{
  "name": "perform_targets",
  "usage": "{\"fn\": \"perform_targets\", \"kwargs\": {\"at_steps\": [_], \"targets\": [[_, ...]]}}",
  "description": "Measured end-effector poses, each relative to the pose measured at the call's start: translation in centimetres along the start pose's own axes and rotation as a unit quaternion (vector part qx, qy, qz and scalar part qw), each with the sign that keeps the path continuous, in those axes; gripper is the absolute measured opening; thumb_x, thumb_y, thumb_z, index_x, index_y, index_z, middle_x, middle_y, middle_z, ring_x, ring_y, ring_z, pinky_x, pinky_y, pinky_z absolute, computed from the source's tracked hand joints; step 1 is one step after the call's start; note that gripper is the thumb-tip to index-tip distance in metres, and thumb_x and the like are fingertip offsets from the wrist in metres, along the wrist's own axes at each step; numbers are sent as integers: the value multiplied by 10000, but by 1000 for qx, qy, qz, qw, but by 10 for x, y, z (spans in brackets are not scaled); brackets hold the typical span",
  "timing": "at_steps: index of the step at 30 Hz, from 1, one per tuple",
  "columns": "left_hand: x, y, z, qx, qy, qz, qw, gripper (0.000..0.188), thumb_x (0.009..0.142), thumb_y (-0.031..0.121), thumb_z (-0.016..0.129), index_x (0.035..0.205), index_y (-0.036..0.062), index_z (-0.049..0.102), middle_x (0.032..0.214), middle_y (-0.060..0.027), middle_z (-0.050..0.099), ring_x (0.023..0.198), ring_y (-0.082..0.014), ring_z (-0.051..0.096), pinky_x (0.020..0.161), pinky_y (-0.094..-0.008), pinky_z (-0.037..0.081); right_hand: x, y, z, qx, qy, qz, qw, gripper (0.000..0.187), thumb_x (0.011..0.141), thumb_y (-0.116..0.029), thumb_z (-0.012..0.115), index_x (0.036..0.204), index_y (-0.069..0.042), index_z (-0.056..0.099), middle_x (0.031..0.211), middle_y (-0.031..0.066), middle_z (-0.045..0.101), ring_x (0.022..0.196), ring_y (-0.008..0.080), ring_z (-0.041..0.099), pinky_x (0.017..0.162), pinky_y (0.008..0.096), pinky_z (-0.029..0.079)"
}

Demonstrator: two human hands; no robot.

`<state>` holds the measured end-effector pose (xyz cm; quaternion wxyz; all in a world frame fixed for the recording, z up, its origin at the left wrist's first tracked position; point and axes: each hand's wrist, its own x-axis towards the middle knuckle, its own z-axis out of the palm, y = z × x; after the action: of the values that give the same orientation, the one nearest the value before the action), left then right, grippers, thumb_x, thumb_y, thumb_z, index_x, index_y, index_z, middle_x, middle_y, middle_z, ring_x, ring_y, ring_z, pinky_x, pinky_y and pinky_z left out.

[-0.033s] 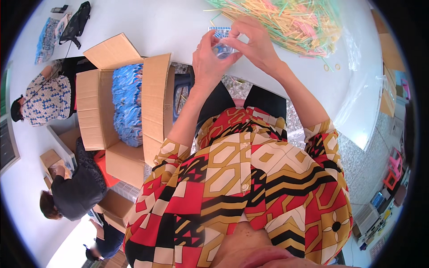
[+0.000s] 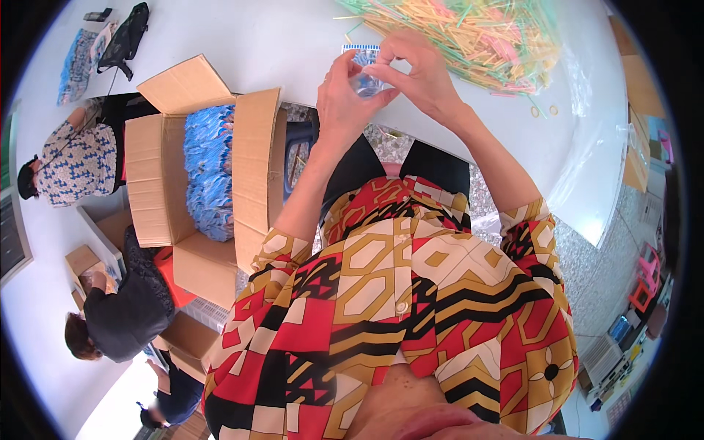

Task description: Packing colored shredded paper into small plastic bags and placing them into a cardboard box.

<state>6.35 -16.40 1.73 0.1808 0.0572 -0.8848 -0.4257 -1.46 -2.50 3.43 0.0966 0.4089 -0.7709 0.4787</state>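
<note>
A small clear plastic packet (image 2: pixel 367 82) with blue-and-white print stands between my hands over the white table. Its striped blue top edge shows just beyond my fingertips. My left hand (image 2: pixel 339 99) is closed round the packet's left side, fingers at the upper part and thumb at the bottom. The thumb and forefinger of my right hand (image 2: pixel 425 79) pinch together at the packet's right side. Whether that pinch holds a small piece or only the plastic is too small to tell. Beyond my right hand lies a heap of thin coloured straws (image 2: pixel 484 44) in clear plastic.
Left of me stands an open cardboard box (image 2: pixel 257 176) full of blue printed packets (image 2: pixel 209 172). Two rubber bands (image 2: pixel 553 110) lie on the white table (image 2: pixel 293 44), with clear plastic film (image 2: pixel 587 139) at its right. Several people sit working at the left.
Both hands have shifted very slightly at the packet, which stays in the same place. Nothing else has visibly changed.
</note>
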Motion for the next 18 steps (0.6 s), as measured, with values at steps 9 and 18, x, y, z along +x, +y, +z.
{"fn": "perform_targets", "kwargs": {"at_steps": [9,18], "targets": [[-8,12,2,118,-14,127,985,526,604,49,727,1074,6,495,979,-137,517,924,-317,514,812,-403,394,-14,-21,-26,72,-64,163,982,147,804,-146,672,824,-32,581,767,24,574,690,124,512,637,263,423],[-13,21,9,163,2,181,970,502,595,49,733,1020,17,467,971,-137,486,930,-326,483,845,-410,361,-28,-5,-41,156,-108,235,953,174,811,-92,619,971,-28,647,794,57,640,706,103,582,681,255,477]]}}
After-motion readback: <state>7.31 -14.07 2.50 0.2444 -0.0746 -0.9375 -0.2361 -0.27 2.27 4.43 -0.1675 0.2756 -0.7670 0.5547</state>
